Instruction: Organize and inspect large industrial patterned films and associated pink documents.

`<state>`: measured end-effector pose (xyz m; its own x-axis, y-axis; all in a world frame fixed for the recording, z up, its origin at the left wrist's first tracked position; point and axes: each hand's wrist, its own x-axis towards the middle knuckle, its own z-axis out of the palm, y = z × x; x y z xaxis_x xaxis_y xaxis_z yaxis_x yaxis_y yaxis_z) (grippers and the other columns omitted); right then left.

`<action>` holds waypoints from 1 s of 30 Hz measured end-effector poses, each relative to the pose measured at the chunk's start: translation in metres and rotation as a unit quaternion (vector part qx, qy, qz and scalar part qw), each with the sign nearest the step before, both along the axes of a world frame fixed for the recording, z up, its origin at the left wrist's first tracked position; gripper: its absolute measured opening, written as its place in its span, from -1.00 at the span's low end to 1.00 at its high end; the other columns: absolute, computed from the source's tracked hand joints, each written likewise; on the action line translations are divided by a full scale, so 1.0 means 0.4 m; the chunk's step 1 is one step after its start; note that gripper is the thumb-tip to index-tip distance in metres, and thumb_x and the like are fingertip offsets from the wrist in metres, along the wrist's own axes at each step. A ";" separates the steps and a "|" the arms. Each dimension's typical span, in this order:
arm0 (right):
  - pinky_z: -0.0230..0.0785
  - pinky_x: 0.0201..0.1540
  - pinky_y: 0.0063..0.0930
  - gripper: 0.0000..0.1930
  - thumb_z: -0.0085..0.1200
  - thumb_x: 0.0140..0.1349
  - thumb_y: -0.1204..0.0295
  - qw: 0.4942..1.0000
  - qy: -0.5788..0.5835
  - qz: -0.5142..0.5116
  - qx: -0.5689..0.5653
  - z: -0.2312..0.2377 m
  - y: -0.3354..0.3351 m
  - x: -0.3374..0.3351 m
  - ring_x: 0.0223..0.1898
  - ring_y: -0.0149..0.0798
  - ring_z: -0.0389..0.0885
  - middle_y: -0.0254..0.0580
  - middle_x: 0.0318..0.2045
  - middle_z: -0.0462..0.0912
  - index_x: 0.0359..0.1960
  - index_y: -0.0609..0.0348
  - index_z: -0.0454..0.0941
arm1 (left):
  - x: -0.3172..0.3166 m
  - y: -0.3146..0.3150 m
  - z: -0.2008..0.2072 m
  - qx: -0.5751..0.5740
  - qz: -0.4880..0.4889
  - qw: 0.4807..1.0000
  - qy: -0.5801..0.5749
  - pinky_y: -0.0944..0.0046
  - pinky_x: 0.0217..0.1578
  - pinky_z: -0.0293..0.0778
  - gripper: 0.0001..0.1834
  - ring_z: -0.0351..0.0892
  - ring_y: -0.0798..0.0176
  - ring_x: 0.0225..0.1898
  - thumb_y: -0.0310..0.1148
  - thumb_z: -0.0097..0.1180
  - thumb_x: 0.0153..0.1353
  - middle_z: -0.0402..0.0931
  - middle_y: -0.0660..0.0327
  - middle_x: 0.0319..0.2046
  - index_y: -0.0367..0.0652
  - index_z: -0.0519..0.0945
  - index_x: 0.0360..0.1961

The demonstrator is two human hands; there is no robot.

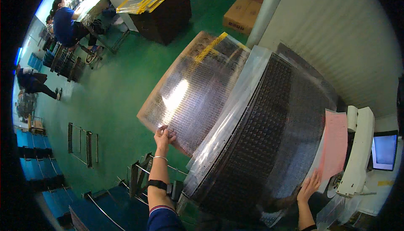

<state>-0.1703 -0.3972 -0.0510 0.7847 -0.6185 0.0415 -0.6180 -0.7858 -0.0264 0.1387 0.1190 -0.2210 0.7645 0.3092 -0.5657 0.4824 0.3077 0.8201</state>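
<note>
My left hand (164,137) is at the near left corner of a shiny clear film sheet (198,96), its fingers curled on the edge. That sheet has yellow tape at its far end and lies over a brown board (147,109). My right hand (309,187) lies with fingers stretched out on the right edge of a large dark patterned film sheet (252,142), beside a pink sheet (335,142). A folded clear plastic strip (229,113) runs along the dark sheet's left side.
A white machine (357,151) and a lit monitor (384,151) stand at the right by the wall. Metal racks (141,176) and blue panels (109,210) are at the lower left. Far off are cartons (242,14), a dark stand (162,23) with taped film, and seated people (65,25).
</note>
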 end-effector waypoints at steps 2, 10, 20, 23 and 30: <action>-0.29 0.27 -0.05 -0.51 -0.41 0.35 0.22 1.000 -0.008 -0.004 -0.003 0.005 0.000 -0.014 0.28 0.07 -0.06 0.06 0.26 0.06 0.25 0.16 0.12 | -0.002 -0.029 -0.019 0.018 0.038 0.999 -0.011 0.24 -0.51 0.58 -0.71 0.51 0.22 -0.54 -0.48 0.04 0.16 0.47 0.13 -0.40 -0.26 0.38 -0.08; -0.22 0.23 -0.02 -0.52 -0.29 0.29 0.26 0.999 -0.038 0.032 0.018 0.012 -0.006 0.023 0.23 0.15 0.01 0.17 0.22 0.09 0.21 0.21 0.16 | -0.039 0.086 0.043 0.246 -0.126 0.960 0.050 0.38 -0.42 0.44 -0.62 0.48 0.32 -0.38 -0.45 0.14 0.09 0.46 0.10 -0.30 -0.45 0.37 -0.11; -0.11 0.20 -0.07 -0.53 -0.09 0.21 0.40 0.976 -0.198 -0.029 0.085 0.070 0.095 -0.162 0.18 0.04 0.14 0.07 0.15 0.22 0.15 0.28 0.18 | -0.500 -0.504 0.600 -0.065 -0.491 0.869 -0.006 0.21 0.15 0.18 -0.44 0.26 0.18 0.14 -0.52 0.09 0.12 0.27 0.14 0.10 -0.18 0.20 0.16; -0.27 0.27 0.04 -0.41 -0.11 0.22 0.26 0.980 -0.129 -0.073 0.130 0.023 0.154 -0.212 0.29 0.16 -0.07 0.18 0.28 -0.06 0.24 0.22 0.05 | -0.583 -0.610 0.638 -0.068 -0.476 0.872 0.090 0.17 0.12 0.21 -0.35 0.24 0.14 0.13 -0.45 0.12 0.11 0.16 0.00 0.14 -0.18 0.11 0.20; -0.27 0.24 0.05 -0.43 -0.14 0.24 0.18 0.969 -0.080 -0.109 0.205 0.083 0.194 -0.218 0.29 0.16 -0.13 0.14 0.31 -0.13 0.26 0.10 0.09 | -0.623 -0.668 0.594 -0.069 -0.507 0.845 0.156 0.39 -0.16 0.35 -0.67 0.46 0.39 -0.29 -0.45 0.14 0.09 0.52 0.22 -0.36 -0.37 0.45 -0.11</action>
<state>-0.2574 -0.3196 -0.0179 0.6375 -0.7591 -0.1317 -0.7300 -0.5403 -0.4186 -0.1106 -0.1483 0.0167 0.4039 -0.5002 -0.7659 0.7411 -0.3119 0.5945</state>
